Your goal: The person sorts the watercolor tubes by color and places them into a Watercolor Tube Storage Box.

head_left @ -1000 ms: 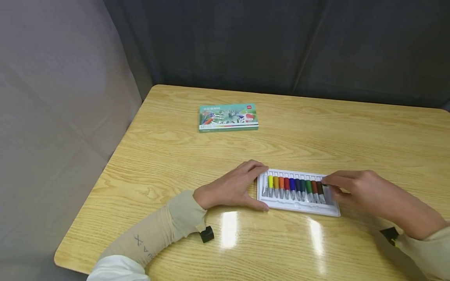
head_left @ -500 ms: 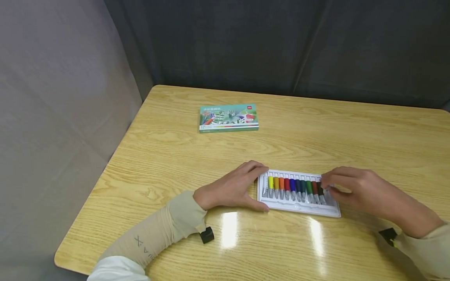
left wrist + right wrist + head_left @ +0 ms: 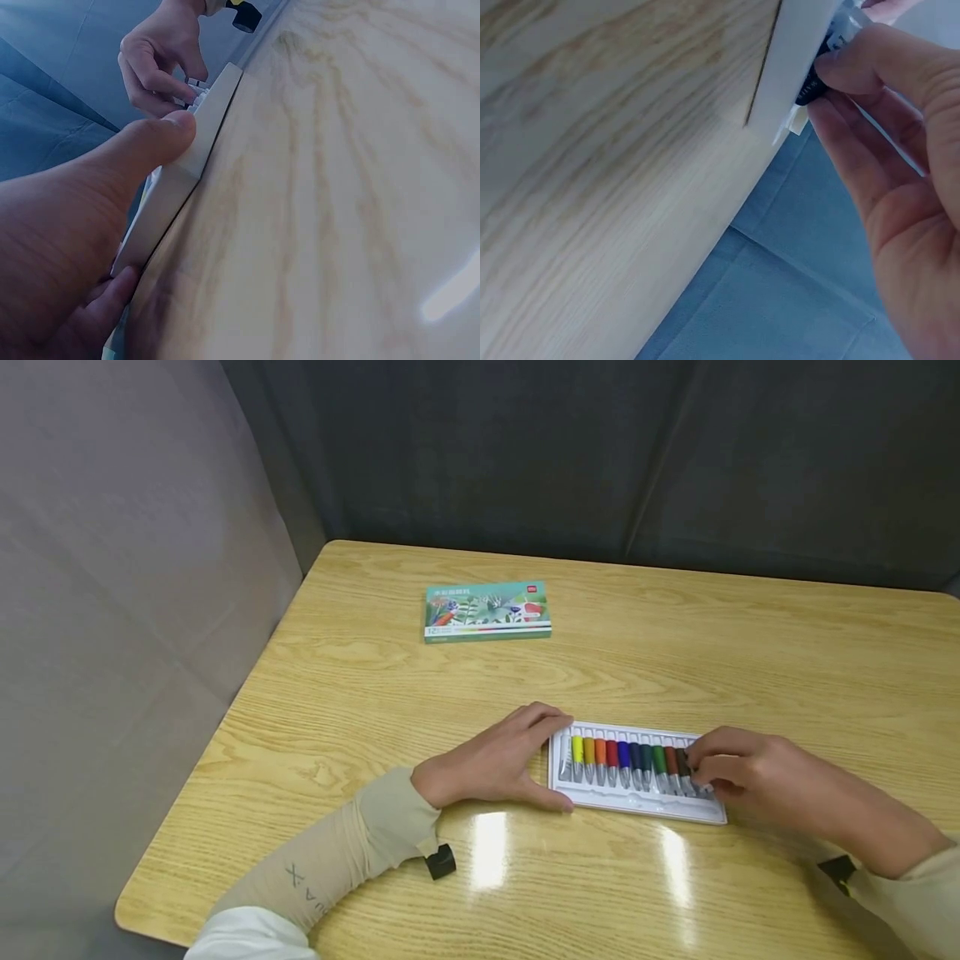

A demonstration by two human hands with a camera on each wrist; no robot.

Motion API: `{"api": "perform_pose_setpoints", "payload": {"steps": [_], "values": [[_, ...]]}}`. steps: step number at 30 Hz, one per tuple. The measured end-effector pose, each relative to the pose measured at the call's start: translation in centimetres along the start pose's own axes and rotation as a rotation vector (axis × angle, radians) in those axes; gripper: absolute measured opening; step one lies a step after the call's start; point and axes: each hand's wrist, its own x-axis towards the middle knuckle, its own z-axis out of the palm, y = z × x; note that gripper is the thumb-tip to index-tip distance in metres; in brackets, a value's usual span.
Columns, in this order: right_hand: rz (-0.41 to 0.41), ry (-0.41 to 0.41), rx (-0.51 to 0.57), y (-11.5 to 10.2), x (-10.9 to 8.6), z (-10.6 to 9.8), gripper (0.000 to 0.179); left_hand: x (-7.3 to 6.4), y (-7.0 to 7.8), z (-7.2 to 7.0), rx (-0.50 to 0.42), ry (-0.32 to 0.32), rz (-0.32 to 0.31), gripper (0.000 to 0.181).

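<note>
A white plastic tray (image 3: 637, 806) lies on the table, with a row of colourful paint tubes (image 3: 624, 756) in its slots. My left hand (image 3: 498, 764) grips the tray's left end, the thumb on the near edge and the fingers at the far edge. At the right end, my right hand (image 3: 772, 772) bends over the last slots. Its thumb and fingers pinch a black-labelled paint tube (image 3: 811, 86), seen in the right wrist view. In the head view those fingers mostly hide this tube.
A flat green paint box (image 3: 487, 612) with a floral print lies farther back on the wooden table (image 3: 360, 677). A dark curtain (image 3: 525, 460) hangs behind the table, and a grey cloth (image 3: 135, 568) hangs along the left side.
The right hand has first shifted slightly up and left, then back down, its thumb and fingertips now lower over the tray's right end. The left hand, tray and box have stayed put.
</note>
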Motion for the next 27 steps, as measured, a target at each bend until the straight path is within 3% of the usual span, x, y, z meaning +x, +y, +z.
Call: {"api": "perform_pose_setpoints", "payload": {"steps": [27], "values": [[-0.003,-0.056,-0.032,-0.3,0.41,-0.05,0.057,0.06,0.12,-0.02,0.009,0.006,0.003,0.11]]}}
